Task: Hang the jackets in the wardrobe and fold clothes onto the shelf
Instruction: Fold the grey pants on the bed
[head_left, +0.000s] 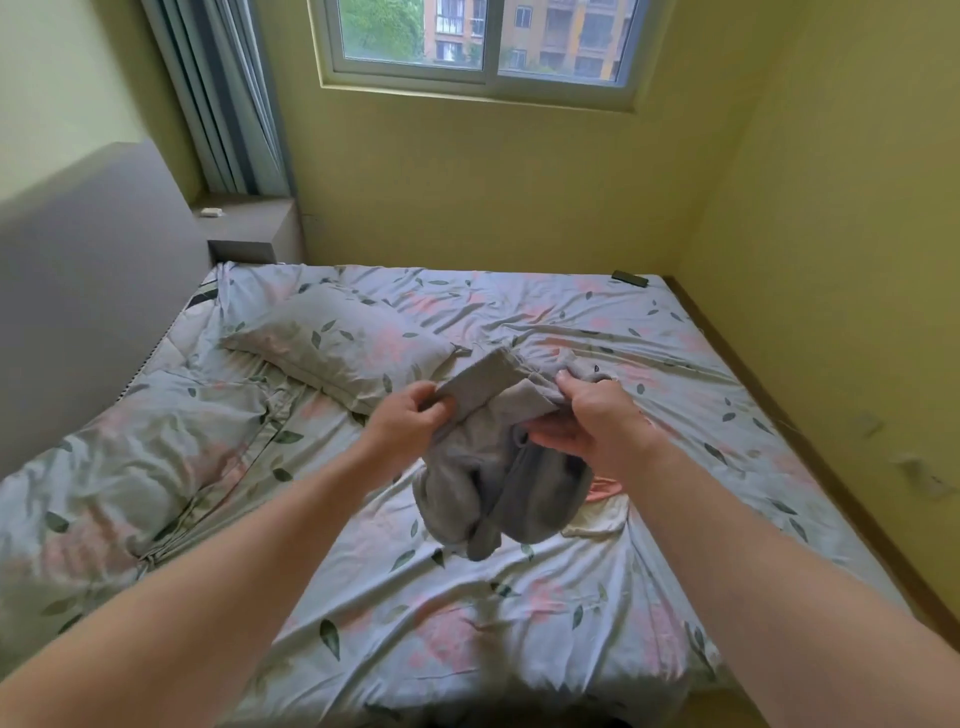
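The grey garment (498, 488) is held up in the air just above the bed (467, 623), bunched, w/ most of it hanging in a lump below both hands. The left hand (410, 415) has its grip clamped on a flat ribbed band, prob. a cuff or hem, thumb on top. The right hand (576, 421) has its grip clamped on a wad of cloth at the upper edge, fingers curled under. Risks as I judge them: w/ the piece this crumpled it's hard to tell which edge is which, so a fold started now could come out lopsided or w/ a sleeve trapped inside; it needs shaking out flat first. Can't tell if it's a jacket or a folding item, and a wrong call means it gets hung when it should be folded, or vice versa. The hanging bulk is right over a pink-and-cream garment (597, 514) lying on the bed, so laying the grey one down there could tangle the two or drag the lower one along. The bed is rumpled and the pillow (332, 348) sits close on the left, so there's little smooth room and creases are likely. The hold on the band is only a pinch, so a hard shake could pull it loose.
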